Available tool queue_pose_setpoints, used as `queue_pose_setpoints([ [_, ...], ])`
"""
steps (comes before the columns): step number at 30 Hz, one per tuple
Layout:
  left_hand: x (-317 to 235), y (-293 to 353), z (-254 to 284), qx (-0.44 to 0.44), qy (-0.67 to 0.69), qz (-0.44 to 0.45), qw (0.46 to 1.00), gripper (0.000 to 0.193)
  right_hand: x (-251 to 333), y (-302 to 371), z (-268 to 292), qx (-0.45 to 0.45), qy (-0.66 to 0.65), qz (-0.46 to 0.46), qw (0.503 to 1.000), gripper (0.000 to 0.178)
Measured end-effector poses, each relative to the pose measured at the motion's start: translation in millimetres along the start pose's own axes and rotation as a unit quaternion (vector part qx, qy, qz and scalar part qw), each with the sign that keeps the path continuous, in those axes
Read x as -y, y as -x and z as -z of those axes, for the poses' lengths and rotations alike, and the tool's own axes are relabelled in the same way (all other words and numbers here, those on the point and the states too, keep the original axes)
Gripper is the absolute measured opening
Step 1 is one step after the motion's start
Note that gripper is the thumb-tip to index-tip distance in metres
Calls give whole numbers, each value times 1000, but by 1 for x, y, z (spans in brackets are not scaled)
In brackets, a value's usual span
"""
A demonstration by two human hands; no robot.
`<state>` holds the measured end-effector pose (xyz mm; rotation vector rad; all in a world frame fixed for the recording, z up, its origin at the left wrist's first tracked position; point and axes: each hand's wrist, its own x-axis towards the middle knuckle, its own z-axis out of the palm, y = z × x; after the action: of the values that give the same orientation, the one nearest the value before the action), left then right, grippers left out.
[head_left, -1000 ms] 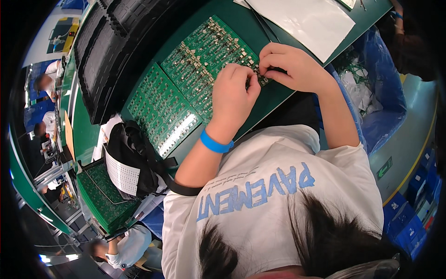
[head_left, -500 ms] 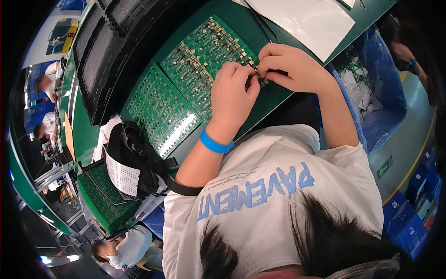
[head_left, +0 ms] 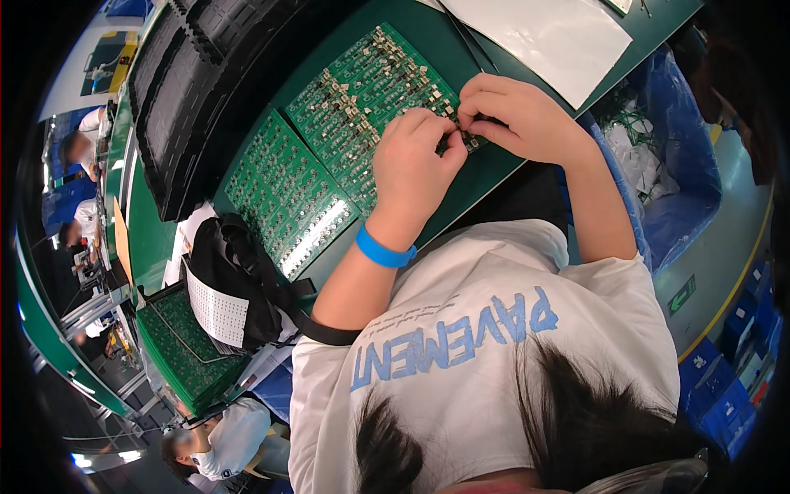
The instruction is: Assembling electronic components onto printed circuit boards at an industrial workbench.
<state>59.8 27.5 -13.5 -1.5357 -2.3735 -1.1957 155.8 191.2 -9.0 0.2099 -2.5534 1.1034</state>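
A green circuit board panel (head_left: 329, 99) crowded with small metal connectors lies on the green tabletop. My left hand (head_left: 415, 160), with a blue band at the wrist, rests over its near right part, thumb and fingers pinched together. My right hand (head_left: 522, 119) is at the panel's right edge, thumb and fingertips also pinched and almost meeting the left ones. Whatever sits between the fingertips is too small and too covered to make out. Left of that panel lies a second green circuit board panel (head_left: 280, 185) with rows of small round parts.
Black plastic trays (head_left: 189, 99) stand at the far left. A white sheet (head_left: 543, 41) and dark tweezers (head_left: 467, 37) lie beyond my right hand. A blue-lined bin (head_left: 683, 189) of scraps stands right. A black bag (head_left: 239, 272) and stacked green boards (head_left: 185, 354) are at left.
My two hands stay at the same spot on the panel, with only slight shifts of the fingers. The panels appear in nearly the same place.
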Motion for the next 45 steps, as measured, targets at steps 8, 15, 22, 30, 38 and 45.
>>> queue_pose_setpoints([
  [8,0,-3,3,12,-13,-18,1000,5,2,-3,2,-40,-38,-78,995,8],
  [15,-1,-4,8,48,9,-8,999,5,3,-7,-5,-52,-1,-77,996,9],
  [22,2,-3,5,40,-12,-34,999,8,6,-10,-10,-52,63,-57,995,6],
  [30,3,-3,2,26,3,-34,999,9,3,-9,-17,-70,130,-40,988,6],
  [38,1,-2,5,15,33,56,998,13,5,-10,-13,-74,92,-38,992,8],
  [45,0,-5,6,30,6,76,997,18,7,-5,-7,-58,27,-62,996,15],
])
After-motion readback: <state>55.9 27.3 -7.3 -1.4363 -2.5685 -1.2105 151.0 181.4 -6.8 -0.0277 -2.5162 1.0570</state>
